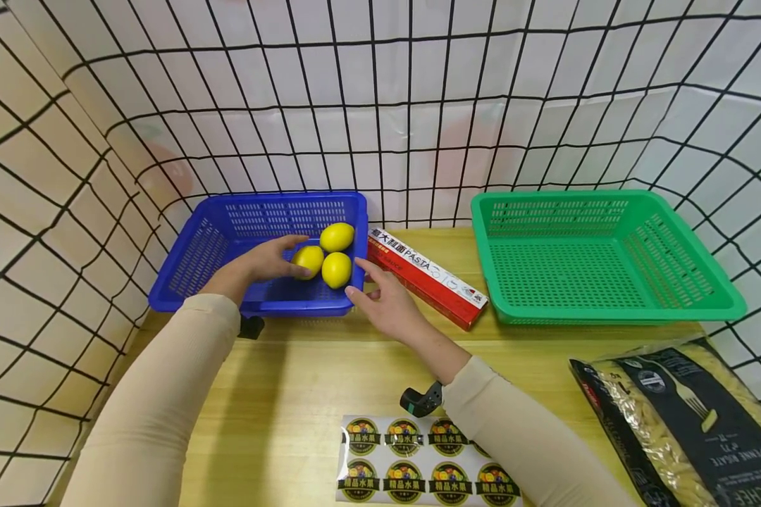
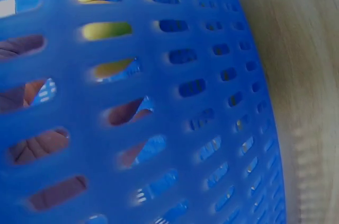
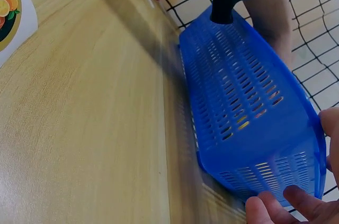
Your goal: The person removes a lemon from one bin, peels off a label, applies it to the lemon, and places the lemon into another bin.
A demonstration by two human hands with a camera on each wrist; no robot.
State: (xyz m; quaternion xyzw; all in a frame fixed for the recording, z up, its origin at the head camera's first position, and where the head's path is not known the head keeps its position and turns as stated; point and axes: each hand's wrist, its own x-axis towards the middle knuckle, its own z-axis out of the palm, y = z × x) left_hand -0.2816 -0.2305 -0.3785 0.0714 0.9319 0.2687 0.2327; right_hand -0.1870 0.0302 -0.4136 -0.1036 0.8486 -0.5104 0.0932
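Note:
In the blue basket (image 1: 196, 211), three yellow lemons lie bunched near the right end. My left hand (image 1: 269, 260) reaches over the front rim, its thumb and fingers around the leftmost lemon (image 1: 307, 262). Beside it are a rear lemon (image 1: 337, 237) and a front lemon (image 1: 337, 270). Through the slotted blue wall (image 2: 143, 150), the left wrist view shows parts of the hand and yellow. My right hand (image 1: 390, 303) is at the basket's right front corner, fingers spread; its fingertips (image 3: 294, 195) rest at the outer wall and rim.
A red and white pasta box (image 1: 428, 278) lies slanted between the blue basket and a green basket (image 1: 609, 314). A bag of penne (image 1: 678, 422) lies at the right front. A sheet of round fruit stickers (image 1: 406, 458) lies nearest me. Black wire mesh (image 1: 409, 105) surrounds the table.

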